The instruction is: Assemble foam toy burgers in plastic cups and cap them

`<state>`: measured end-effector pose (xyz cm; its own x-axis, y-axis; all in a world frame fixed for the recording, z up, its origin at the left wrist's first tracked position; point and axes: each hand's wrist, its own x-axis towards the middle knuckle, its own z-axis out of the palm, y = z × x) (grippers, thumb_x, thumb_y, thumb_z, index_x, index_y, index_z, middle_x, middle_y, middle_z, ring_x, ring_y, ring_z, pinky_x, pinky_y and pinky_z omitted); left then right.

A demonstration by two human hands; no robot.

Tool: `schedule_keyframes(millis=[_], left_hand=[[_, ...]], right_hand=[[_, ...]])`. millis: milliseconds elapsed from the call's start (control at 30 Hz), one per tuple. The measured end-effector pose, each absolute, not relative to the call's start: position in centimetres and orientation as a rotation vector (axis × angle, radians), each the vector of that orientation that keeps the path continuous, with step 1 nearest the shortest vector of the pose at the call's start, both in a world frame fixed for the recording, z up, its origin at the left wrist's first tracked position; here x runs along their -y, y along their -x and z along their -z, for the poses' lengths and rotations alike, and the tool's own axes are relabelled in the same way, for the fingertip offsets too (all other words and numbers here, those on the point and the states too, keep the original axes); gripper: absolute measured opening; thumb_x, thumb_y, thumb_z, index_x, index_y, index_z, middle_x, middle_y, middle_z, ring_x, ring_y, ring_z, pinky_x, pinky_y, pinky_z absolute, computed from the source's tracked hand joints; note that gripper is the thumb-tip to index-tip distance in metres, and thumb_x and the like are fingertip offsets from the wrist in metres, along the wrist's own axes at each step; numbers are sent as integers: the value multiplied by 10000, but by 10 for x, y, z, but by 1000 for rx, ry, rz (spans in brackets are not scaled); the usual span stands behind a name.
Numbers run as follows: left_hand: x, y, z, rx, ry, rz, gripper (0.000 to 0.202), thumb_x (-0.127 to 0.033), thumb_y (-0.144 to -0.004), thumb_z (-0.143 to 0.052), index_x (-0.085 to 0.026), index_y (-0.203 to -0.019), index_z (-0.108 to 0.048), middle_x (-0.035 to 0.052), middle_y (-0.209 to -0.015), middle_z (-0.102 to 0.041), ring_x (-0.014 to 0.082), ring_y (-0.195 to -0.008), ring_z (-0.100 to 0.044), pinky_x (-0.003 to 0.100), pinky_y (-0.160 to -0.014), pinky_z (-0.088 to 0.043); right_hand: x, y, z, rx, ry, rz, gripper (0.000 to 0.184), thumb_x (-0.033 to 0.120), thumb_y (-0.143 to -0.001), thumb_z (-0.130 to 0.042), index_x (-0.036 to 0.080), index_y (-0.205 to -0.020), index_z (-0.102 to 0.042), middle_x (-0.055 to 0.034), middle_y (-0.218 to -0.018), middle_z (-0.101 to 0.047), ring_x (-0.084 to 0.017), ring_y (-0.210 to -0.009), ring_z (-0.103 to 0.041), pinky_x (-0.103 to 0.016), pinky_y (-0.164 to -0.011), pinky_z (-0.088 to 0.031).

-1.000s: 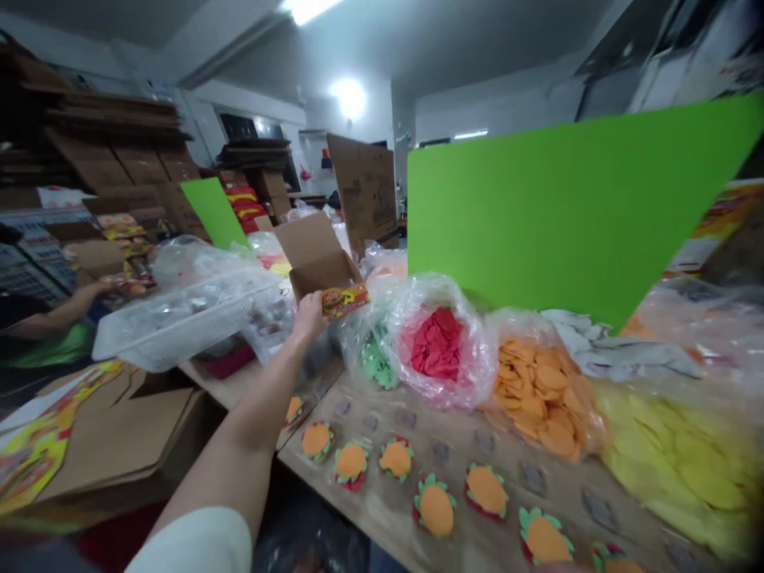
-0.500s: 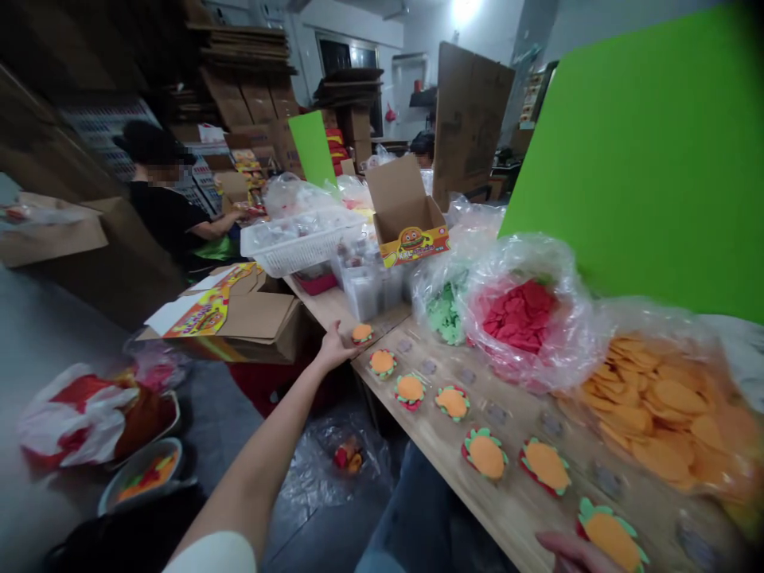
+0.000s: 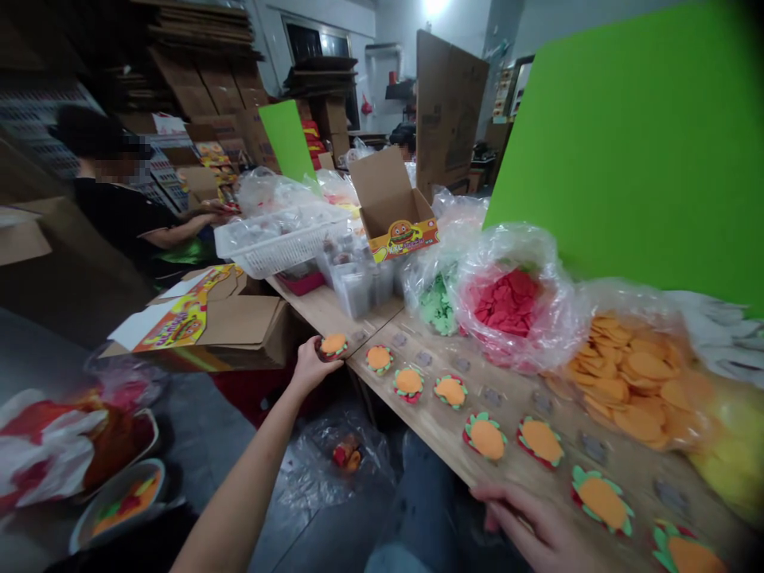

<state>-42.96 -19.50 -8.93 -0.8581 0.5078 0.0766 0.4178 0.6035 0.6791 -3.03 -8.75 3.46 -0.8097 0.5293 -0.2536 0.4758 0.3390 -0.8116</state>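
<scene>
At the table's left part, my left hand [image 3: 310,368] is closed around the edge of a toy burger stack [image 3: 333,344] with an orange round on top. Low in the view, my right hand [image 3: 531,521] hovers by the table's front edge, its fingers loosely bent and apart, holding nothing visible. Its nearest burger stacks are one with green frills [image 3: 602,500] and one cut off by the bottom edge [image 3: 692,553]. More stacks of orange, green and red pieces, such as this one [image 3: 485,438], run in a row along the table [image 3: 430,426].
Behind the row lie small clear plastic pieces [image 3: 594,447]. Bags hold green pieces [image 3: 440,306], red pieces [image 3: 507,302] and orange rounds [image 3: 633,374]. A printed box [image 3: 403,239], a white basket [image 3: 280,243] and a carton [image 3: 239,330] stand left. A co-worker [image 3: 128,207] sits beyond.
My left hand has closed on the end burger stack, which now sits further left in view. My right hand shows more fully, away from the stack it overlapped. The view has shifted.
</scene>
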Motion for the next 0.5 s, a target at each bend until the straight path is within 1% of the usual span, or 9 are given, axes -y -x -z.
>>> schedule_keyframes(millis=[67, 133, 200, 267, 333, 400, 433, 500], left_hand=[[213, 415, 84, -2725, -763, -1181, 793, -416, -563, -672, -132, -1223, -336, 142, -1181, -385, 251, -1099, -456, 375, -946, -384], [225, 395, 74, -2667, -784, -1334, 793, -408, -573, -674, -162, -1234, -311, 126, -1192, -366, 242, -1094, -466, 370, -938, -403], [230, 367, 60, -2495, -854, -1501, 809, -395, -571, -688, -197, -1244, -285, 114, -1205, -345, 232, -1082, -479, 345, -895, -446], [228, 331, 47, -2292, -966, -1544, 827, -379, -565, -705, -225, -1250, -267, 110, -1220, -315, 224, -1082, -478, 315, -857, -477], [219, 291, 36, -2172, -1081, -1477, 816, -364, -563, -715, -244, -1243, -280, 104, -1217, -306, 229, -1093, -463, 321, -854, -482], [207, 253, 30, -2091, -1112, -1449, 830, -366, -541, -734, -253, -1236, -293, 103, -1215, -296, 241, -1096, -453, 345, -866, -475], [199, 236, 29, -2018, -1091, -1470, 853, -369, -522, -749, -258, -1235, -293, 104, -1231, -280, 243, -1089, -458, 351, -869, -472], [185, 206, 28, -1726, -994, -1553, 945, -368, -472, -783, -282, -1251, -256, 99, -1289, -245, 240, -1080, -474, 344, -878, -464]], right_hand=[[94, 57, -30, 2470, 859, -1638, 281, 419, -812, -446, 238, -910, -638, -11, -748, -625, -147, -742, -586, -236, -715, -469], [99, 86, -21, 2268, 806, -1875, 317, 435, -809, -468, 221, -1000, -602, -35, -865, -626, -162, -834, -577, -270, -747, -467], [102, 112, -13, 1891, 831, -2153, 429, 471, -799, -483, 212, -1140, -512, -71, -1027, -593, -180, -930, -560, -298, -756, -473], [100, 131, -7, 1465, 880, -2330, 541, 513, -789, -482, 226, -1241, -400, -89, -1132, -548, -184, -979, -551, -316, -769, -477], [94, 137, -4, 1160, 840, -2333, 563, 535, -792, -464, 262, -1269, -341, -74, -1184, -522, -177, -1006, -548, -326, -805, -470], [86, 129, -3, 1008, 770, -2209, 519, 523, -804, -453, 298, -1257, -333, -42, -1200, -514, -168, -1008, -551, -316, -803, -477], [82, 121, -4, 970, 754, -2135, 495, 508, -808, -458, 308, -1245, -337, -31, -1193, -519, -166, -998, -558, -304, -779, -487], [76, 99, -6, 924, 764, -2000, 473, 478, -801, -489, 312, -1220, -347, -23, -1159, -538, -170, -972, -574, -274, -703, -507]])
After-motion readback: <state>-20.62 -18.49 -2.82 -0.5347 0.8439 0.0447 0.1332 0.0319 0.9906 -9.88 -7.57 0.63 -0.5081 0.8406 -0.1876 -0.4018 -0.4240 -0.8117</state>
